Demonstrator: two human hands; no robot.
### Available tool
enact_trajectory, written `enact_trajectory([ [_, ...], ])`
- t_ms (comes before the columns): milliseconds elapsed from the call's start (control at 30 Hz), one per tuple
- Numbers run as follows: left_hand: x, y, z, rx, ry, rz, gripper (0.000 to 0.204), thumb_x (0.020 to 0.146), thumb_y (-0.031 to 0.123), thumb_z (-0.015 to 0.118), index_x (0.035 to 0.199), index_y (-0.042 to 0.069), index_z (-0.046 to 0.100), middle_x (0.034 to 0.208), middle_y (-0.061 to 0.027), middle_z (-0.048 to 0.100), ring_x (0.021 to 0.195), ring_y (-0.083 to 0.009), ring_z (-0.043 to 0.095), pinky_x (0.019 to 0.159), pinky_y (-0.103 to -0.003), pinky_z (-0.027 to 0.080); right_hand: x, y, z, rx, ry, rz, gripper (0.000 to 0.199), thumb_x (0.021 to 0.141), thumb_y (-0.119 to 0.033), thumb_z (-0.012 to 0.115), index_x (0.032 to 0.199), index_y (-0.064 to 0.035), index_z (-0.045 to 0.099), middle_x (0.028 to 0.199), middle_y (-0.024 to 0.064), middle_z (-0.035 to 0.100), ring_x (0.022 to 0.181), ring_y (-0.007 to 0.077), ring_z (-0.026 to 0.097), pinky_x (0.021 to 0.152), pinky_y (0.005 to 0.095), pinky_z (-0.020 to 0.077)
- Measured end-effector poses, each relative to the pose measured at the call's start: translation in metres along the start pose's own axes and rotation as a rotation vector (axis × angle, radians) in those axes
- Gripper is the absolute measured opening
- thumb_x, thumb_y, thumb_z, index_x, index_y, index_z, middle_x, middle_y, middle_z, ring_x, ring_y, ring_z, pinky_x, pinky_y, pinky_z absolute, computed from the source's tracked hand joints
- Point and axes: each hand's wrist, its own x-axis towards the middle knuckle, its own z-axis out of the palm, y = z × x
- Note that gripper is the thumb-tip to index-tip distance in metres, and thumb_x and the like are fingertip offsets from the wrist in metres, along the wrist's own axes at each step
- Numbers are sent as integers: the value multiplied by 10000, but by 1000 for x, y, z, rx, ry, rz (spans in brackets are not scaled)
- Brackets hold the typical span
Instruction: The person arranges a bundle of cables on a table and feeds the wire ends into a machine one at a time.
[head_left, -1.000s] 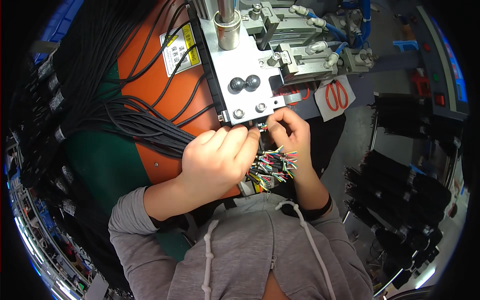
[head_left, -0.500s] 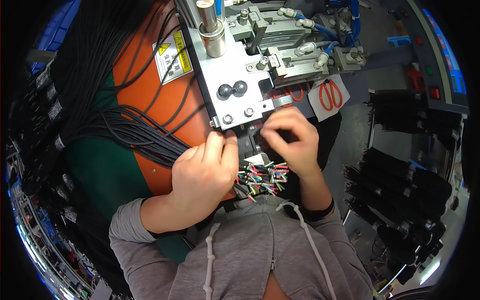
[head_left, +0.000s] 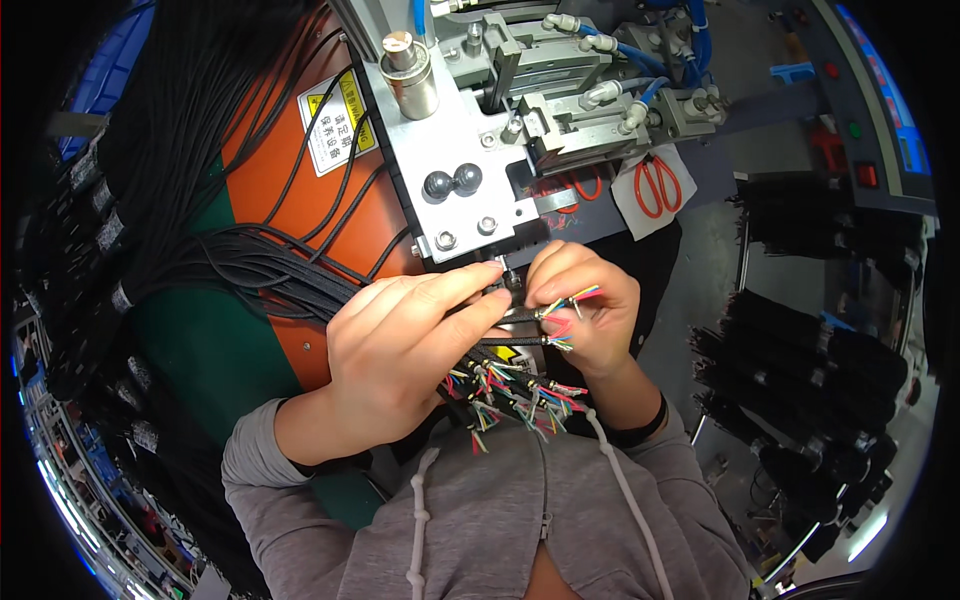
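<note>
My left hand (head_left: 395,325) is closed, thumb and forefinger pinched around a black cable just below the machine head; its fingertips hide most of the grip. Facing it, my right hand (head_left: 595,310) has curled fingers closed at the stripped end of a black cable (head_left: 520,316), whose coloured wires (head_left: 582,297) fan out over the fingers. A second cable end (head_left: 520,342) lies just below. Under both hands hangs a bunch of cable ends with red, yellow, blue and white wires (head_left: 510,390). The metal machine head (head_left: 465,215) stands directly beyond my fingertips.
Black cables (head_left: 270,260) run left over an orange and green surface (head_left: 250,345). Pneumatic cylinders with blue hoses (head_left: 600,110) stand at the back. Red-handled scissors (head_left: 658,188) lie right of the machine. Bundled black cables (head_left: 790,370) hang at the right, beside a control panel (head_left: 870,130).
My left hand has moved slightly right, its fingertips reaching under the machine head. My right hand has turned and closed at a cable end; coloured wires now show across its fingers.
</note>
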Motion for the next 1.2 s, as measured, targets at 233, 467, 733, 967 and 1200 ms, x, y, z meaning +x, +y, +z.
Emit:
enact_trajectory([
  [233, -1, 12, 1, -98, 118, -106, 226, 730, 108, 761, 907, -6, 679, 878, -118, 669, 740, -223, 665, 585, -296, 508, 8, -13, 3, -60, -16, 28, 195, 759, 22, 708, 947, 37, 657, 839, 125, 647, 790, 197, 616, 731, 299, 481],
  [467, -5, 5, 12, -29, 81, -37, 186, 745, 106, 717, 885, -3, 662, 755, -63, 596, 610, -181, 602, 480, -281, 445, 4, -15, 25, -451, 195, -78, 223, 714, 28, 756, 920, 24, 671, 836, 95, 651, 769, 210, 631, 698, 295, 488],
  [733, -7, 3, 13, 19, 64, -32, 152, 720, 93, 693, 848, 24, 648, 708, -30, 513, 569, -163, 537, 458, -290, 401, 13, -17, 16, -559, 55, -123, 179, 681, 19, 789, 813, -6, 671, 806, 80, 650, 744, 216, 625, 678, 308, 492],
  [967, -6, 4, 10, 191, -31, 0, 191, 674, 117, 666, 855, 57, 653, 740, -10, 513, 608, -138, 527, 485, -261, 384, 16, -33, 11, -966, -24, -303, 141, 715, 3, 755, 784, -4, 632, 766, 76, 631, 725, 192, 584, 662, 306, 459],
  [1200, -8, -1, 18, 196, -3, 45, 254, 687, 141, 642, 931, 80, 675, 725, 5, 483, 605, -109, 496, 487, -245, 351, 19, -33, -12, -203, -68, 501, 117, 742, -6, 734, 765, 4, 620, 748, 85, 618, 702, 192, 575, 659, 287, 451],
])
